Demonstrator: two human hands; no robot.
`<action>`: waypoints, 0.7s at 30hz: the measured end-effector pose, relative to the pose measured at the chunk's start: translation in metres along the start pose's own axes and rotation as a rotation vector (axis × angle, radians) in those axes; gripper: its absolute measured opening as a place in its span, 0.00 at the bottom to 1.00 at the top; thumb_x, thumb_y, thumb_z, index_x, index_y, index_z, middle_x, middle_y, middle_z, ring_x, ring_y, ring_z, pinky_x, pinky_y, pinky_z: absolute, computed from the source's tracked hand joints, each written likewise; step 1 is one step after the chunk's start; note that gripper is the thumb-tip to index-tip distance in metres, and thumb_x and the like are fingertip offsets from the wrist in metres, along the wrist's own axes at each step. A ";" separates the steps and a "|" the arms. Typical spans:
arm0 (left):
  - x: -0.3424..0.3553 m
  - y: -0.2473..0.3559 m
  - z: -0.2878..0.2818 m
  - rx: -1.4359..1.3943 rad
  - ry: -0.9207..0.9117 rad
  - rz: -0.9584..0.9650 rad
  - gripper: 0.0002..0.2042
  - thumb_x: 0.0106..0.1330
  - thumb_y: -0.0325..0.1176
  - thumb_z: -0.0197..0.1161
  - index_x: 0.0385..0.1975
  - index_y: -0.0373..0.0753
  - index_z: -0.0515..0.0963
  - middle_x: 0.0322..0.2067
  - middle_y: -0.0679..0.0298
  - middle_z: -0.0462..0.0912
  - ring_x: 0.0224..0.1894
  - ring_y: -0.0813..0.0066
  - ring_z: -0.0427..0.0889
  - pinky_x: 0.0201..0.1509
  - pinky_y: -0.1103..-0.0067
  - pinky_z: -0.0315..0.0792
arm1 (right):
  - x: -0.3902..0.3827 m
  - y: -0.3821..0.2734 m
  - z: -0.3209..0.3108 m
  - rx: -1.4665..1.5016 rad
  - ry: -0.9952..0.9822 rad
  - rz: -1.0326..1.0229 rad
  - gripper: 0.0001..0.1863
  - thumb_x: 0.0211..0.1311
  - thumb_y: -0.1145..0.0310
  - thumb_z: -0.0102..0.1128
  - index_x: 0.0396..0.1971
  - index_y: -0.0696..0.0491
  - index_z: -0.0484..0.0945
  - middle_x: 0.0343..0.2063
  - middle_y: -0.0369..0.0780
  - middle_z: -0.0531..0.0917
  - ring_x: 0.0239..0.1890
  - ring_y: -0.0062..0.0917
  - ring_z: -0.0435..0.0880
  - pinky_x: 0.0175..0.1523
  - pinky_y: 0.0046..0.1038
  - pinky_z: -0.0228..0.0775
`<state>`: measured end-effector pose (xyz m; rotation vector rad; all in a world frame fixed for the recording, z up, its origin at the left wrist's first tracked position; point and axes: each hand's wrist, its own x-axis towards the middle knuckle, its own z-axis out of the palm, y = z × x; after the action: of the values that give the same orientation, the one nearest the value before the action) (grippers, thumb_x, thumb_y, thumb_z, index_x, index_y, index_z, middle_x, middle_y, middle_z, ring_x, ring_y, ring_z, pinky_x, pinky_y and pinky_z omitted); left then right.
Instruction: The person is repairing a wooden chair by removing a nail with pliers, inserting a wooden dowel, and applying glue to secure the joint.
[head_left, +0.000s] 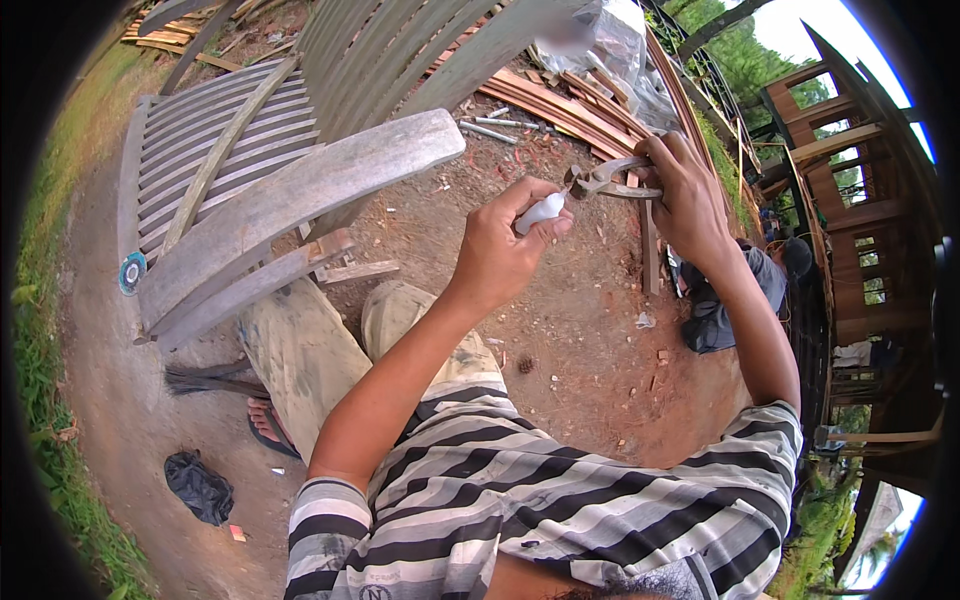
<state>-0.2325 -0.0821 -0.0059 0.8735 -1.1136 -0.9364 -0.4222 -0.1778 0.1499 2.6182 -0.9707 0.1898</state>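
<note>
My left hand is closed around a small white plastic squeeze bottle, its narrow tip pointing up and right. My right hand grips the handles of a pair of worn metal pincers. The pincers' jaws are at the bottle's tip; whether they bite on it is too small to tell. To the left of both hands, a weathered wooden slatted bench lies tilted, its broad curved rail towards me.
A blue-rimmed disc is at the bench's left corner. Reddish planks, metal rods and plastic sheeting lie beyond my hands. A black plastic bag is at lower left, dark cloth items at right.
</note>
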 end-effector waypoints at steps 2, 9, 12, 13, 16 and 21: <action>0.000 0.000 -0.002 0.050 0.001 0.000 0.12 0.70 0.31 0.69 0.48 0.35 0.78 0.38 0.63 0.88 0.41 0.81 0.86 0.44 0.81 0.80 | -0.012 0.003 0.025 0.263 -0.045 0.085 0.10 0.65 0.72 0.64 0.45 0.55 0.77 0.37 0.41 0.82 0.37 0.35 0.83 0.39 0.33 0.73; -0.006 -0.004 -0.006 -0.031 -0.101 -0.103 0.13 0.73 0.33 0.66 0.50 0.34 0.78 0.35 0.63 0.88 0.34 0.81 0.85 0.35 0.82 0.78 | -0.014 -0.066 0.028 1.464 -0.174 0.677 0.16 0.65 0.63 0.74 0.47 0.56 0.83 0.21 0.30 0.78 0.19 0.10 0.70 0.19 0.17 0.49; -0.008 0.002 -0.007 -0.057 -0.167 -0.112 0.14 0.75 0.37 0.64 0.51 0.34 0.77 0.36 0.63 0.87 0.34 0.81 0.85 0.35 0.82 0.77 | -0.012 -0.071 0.037 1.496 -0.083 0.614 0.15 0.64 0.65 0.74 0.45 0.57 0.83 0.22 0.30 0.79 0.19 0.10 0.70 0.20 0.17 0.50; -0.009 0.004 -0.007 -0.067 -0.188 -0.112 0.14 0.76 0.38 0.63 0.52 0.34 0.77 0.36 0.63 0.87 0.34 0.81 0.85 0.35 0.83 0.77 | -0.013 -0.071 0.038 1.484 -0.081 0.634 0.14 0.64 0.67 0.74 0.44 0.57 0.84 0.21 0.31 0.79 0.19 0.10 0.70 0.20 0.17 0.51; -0.009 0.004 -0.009 -0.265 -0.227 -0.167 0.15 0.78 0.41 0.60 0.50 0.34 0.78 0.36 0.63 0.86 0.33 0.82 0.83 0.34 0.83 0.75 | -0.014 -0.069 0.037 1.456 -0.074 0.635 0.12 0.64 0.66 0.73 0.42 0.57 0.84 0.21 0.31 0.79 0.19 0.10 0.70 0.20 0.18 0.52; -0.010 0.011 -0.011 -0.393 -0.312 -0.207 0.15 0.79 0.42 0.59 0.49 0.35 0.78 0.34 0.64 0.84 0.31 0.82 0.82 0.32 0.86 0.71 | -0.013 -0.062 0.036 1.361 -0.033 0.554 0.11 0.67 0.65 0.72 0.40 0.58 0.84 0.22 0.32 0.79 0.20 0.12 0.72 0.23 0.20 0.59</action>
<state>-0.2215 -0.0678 -0.0017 0.5353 -1.0599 -1.4448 -0.3914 -0.1390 0.0967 3.2798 -2.0837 1.3554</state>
